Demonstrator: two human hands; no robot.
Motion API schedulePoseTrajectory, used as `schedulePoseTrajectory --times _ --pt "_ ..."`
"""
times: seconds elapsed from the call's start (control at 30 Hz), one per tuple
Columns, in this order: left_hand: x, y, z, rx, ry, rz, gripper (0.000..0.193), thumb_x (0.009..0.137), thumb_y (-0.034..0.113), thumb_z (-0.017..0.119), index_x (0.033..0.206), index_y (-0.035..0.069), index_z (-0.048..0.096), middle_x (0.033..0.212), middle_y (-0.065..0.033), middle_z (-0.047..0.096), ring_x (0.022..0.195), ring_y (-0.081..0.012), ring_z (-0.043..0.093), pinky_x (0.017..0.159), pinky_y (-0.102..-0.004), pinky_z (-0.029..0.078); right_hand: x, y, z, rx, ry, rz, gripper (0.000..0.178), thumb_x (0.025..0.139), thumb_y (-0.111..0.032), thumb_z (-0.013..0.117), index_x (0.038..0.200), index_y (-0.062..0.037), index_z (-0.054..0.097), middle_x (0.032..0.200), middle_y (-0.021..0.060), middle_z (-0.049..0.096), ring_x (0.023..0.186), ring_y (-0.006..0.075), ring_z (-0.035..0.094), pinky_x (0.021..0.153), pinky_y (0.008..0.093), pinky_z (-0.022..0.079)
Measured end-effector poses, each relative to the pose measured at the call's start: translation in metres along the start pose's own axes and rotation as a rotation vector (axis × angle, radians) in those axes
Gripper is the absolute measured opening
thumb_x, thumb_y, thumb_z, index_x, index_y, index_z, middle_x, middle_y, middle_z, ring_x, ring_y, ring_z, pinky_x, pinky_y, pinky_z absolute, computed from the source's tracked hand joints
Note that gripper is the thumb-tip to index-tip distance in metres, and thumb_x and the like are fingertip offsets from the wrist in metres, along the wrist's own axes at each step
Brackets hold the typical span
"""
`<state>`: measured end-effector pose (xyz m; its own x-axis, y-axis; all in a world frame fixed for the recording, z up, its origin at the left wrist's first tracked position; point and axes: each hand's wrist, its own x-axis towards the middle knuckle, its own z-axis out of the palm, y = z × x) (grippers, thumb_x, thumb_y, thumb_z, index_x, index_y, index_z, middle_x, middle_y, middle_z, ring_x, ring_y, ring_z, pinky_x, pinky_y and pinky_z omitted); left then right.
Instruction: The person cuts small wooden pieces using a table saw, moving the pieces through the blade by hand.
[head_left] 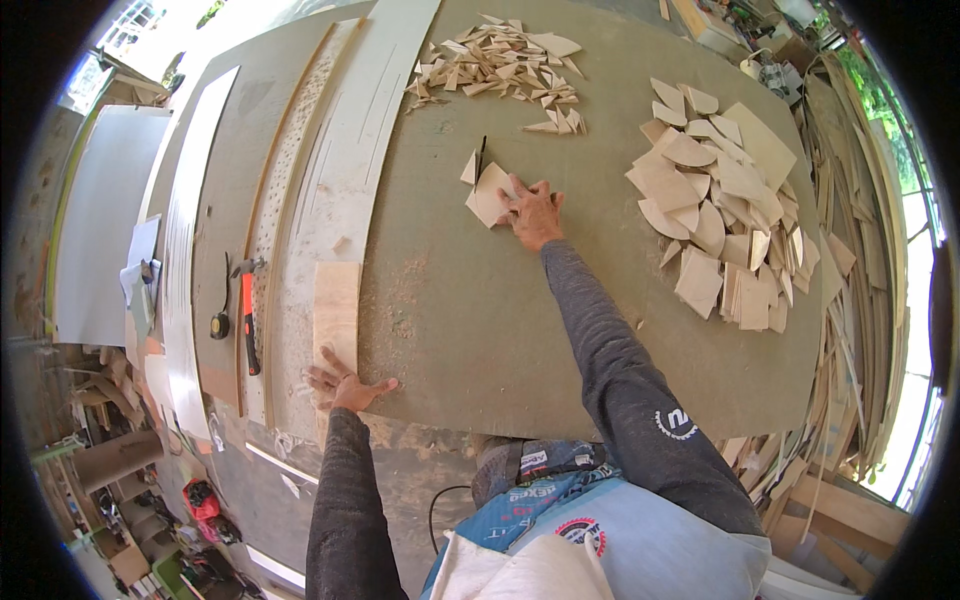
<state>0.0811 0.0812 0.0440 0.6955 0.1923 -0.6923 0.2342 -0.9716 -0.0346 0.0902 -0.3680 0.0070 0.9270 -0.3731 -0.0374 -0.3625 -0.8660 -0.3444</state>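
Note:
My right hand (537, 212) reaches to the middle of the table and holds a small flat piece of thin plywood (487, 196), fingertips pressed on its right side. A thin dark strip (482, 157), which looks like a narrow blade, stands at that piece's upper edge. Just left of the strip lies a small pointed offcut (469, 168). My left hand (348, 385) rests spread, fingers apart, over the near part of a pale plywood strip (336, 310) along the table's left side.
A heap of thin triangular offcuts (500, 62) lies at the far side. Many curved and square plywood pieces (715, 190) are piled at right. A hammer (249, 320) and tape measure (220, 324) lie left. Sawdust covers the tabletop (470, 330) near the strip.

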Motion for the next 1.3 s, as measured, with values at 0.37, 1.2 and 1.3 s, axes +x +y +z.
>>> schedulePoseTrajectory --times 0.37,1.2,1.3 --pt "0.007 -0.003 0.005 -0.012 0.008 -0.001 0.177 0.044 0.07 0.094 0.151 0.02 -0.038 0.155 -0.0347 -0.035 0.146 -0.0515 -0.03 0.106 -0.0831 0.0 0.006 0.021 -0.006 0.003 -0.128 -0.121 0.061 0.078 -0.049 0.077 0.136 -0.0375 0.064 0.16 -0.0094 0.042 0.126 0.0243 0.04 0.109 0.0467 0.027" --pt "0.002 0.001 0.001 -0.006 0.0 0.006 0.176 0.046 0.069 0.094 0.151 0.018 -0.037 0.154 -0.036 -0.036 0.145 -0.0526 -0.03 0.105 -0.0833 0.0 0.007 0.017 0.003 0.004 -0.017 -0.055 0.054 0.08 -0.046 0.077 0.133 -0.0344 0.068 0.158 -0.0053 0.046 0.123 0.0248 0.041 0.104 0.0479 0.03" --pt "0.004 -0.001 0.003 -0.021 0.012 0.009 0.176 0.046 0.068 0.094 0.151 0.018 -0.037 0.154 -0.0357 -0.036 0.145 -0.0522 -0.031 0.105 -0.0833 0.0 0.008 0.002 -0.003 -0.042 -0.018 0.005 0.053 0.081 -0.044 0.077 0.132 -0.0341 0.069 0.158 -0.0047 0.046 0.123 0.0246 0.041 0.105 0.0477 0.03"
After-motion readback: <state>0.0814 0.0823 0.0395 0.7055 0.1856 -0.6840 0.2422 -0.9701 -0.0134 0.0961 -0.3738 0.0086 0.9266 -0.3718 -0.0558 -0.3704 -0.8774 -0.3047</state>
